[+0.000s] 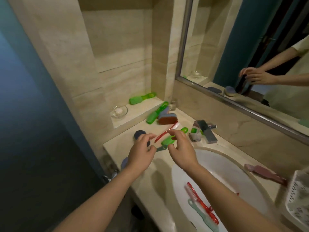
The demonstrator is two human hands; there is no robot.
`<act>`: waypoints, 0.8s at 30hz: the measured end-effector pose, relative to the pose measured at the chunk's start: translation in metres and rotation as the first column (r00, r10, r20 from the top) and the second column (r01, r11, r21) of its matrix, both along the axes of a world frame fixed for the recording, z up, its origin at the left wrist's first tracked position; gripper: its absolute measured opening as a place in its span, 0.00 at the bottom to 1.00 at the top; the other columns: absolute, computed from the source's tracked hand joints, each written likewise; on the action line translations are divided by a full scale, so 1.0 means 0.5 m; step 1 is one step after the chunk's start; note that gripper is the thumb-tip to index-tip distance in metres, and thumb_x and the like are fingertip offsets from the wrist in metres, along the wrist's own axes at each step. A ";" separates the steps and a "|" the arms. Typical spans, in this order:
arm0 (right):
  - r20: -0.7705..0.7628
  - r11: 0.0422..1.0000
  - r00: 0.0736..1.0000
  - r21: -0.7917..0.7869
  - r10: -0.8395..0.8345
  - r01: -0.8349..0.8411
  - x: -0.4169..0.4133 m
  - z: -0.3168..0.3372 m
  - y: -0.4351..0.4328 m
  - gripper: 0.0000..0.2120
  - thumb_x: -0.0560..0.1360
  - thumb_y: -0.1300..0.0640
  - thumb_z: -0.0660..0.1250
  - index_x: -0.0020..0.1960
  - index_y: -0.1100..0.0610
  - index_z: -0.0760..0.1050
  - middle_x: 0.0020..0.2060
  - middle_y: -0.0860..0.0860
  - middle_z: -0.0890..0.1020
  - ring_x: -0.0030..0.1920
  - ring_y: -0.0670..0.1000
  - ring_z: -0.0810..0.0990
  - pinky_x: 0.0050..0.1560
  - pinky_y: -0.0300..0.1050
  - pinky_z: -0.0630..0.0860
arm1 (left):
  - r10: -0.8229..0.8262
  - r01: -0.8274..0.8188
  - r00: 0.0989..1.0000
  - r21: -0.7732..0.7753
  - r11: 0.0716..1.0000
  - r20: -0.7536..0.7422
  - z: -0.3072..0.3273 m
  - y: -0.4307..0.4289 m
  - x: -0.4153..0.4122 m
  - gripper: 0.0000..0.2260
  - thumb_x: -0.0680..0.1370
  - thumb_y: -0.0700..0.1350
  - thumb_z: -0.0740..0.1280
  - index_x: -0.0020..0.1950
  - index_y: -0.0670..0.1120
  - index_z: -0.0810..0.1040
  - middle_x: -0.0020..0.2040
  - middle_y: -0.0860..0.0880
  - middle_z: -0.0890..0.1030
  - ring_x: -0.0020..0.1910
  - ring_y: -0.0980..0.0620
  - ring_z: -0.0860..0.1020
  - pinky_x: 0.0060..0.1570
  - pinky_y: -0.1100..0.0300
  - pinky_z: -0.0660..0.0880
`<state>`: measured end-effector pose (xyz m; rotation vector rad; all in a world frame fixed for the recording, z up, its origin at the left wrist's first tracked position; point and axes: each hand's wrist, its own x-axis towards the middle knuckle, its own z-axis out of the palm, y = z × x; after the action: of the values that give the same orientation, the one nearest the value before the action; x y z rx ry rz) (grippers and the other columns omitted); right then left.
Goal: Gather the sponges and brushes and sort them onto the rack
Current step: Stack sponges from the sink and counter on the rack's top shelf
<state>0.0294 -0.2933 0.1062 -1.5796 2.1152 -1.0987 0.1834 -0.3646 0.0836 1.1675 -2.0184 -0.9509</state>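
Gathering is in hand: left hand and right hand hover, fingers curled, at the green brush and teal brush on the counter. Grip cannot be confirmed. Next: secure these 2 brushes, then carry them right to the rack.

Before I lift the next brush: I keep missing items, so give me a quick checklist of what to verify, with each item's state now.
1. Right hand has a grip on the green brush: cannot tell; fingers curl over it, blurred.
2. Left hand free: cannot tell; its thumb is close to the teal brush.
3. Sink emptied: not ok; red brush and pale brush lie in it.
4. Ledge cleared: not ok; a bright green scrubber lies on it.
5. White rack in view: ok, at the right edge.
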 end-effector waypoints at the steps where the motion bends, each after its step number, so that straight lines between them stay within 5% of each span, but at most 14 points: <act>1: 0.002 1.000 1.000 0.015 0.012 -0.012 0.007 -0.010 -0.013 0.22 0.74 0.59 0.63 0.66 0.47 0.70 0.62 0.44 0.74 0.59 0.44 0.73 0.53 0.43 0.75 | 0.003 -0.003 1.000 0.013 1.000 0.020 -0.009 -0.009 0.009 0.16 0.75 0.43 0.64 0.61 0.57 0.73 0.57 0.61 0.72 0.56 0.61 0.74 0.52 0.63 0.72; 11: 0.056 0.986 0.996 0.147 0.065 -0.073 0.063 -0.098 -0.138 0.22 0.74 0.58 0.63 0.67 0.49 0.70 0.63 0.48 0.74 0.58 0.47 0.74 0.55 0.49 0.77 | -0.074 0.034 0.969 0.172 0.985 0.234 -0.089 -0.093 0.089 0.19 0.76 0.44 0.68 0.65 0.56 0.72 0.62 0.56 0.74 0.61 0.57 0.74 0.60 0.56 0.73; 17: 0.049 0.960 0.995 0.260 0.090 -0.100 0.093 -0.150 -0.208 0.24 0.74 0.59 0.64 0.70 0.53 0.68 0.67 0.52 0.72 0.64 0.53 0.72 0.61 0.48 0.72 | -0.259 0.135 0.847 0.283 0.950 0.464 -0.126 -0.146 0.122 0.24 0.71 0.49 0.72 0.67 0.51 0.72 0.65 0.50 0.74 0.63 0.51 0.73 0.62 0.51 0.72; 24: 0.032 0.924 0.995 0.369 0.092 -0.097 0.118 -0.202 -0.273 0.30 0.74 0.58 0.66 0.74 0.58 0.62 0.70 0.57 0.69 0.69 0.57 0.67 0.67 0.51 0.67 | -0.380 0.225 0.738 0.329 0.917 0.557 -0.164 -0.174 0.139 0.24 0.68 0.52 0.73 0.63 0.51 0.74 0.57 0.48 0.77 0.55 0.47 0.76 0.52 0.50 0.76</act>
<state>0.0885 -0.4297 0.0051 -1.4670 2.0612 -0.6276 0.2531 -0.4517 0.0018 1.4392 -2.7491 -1.0960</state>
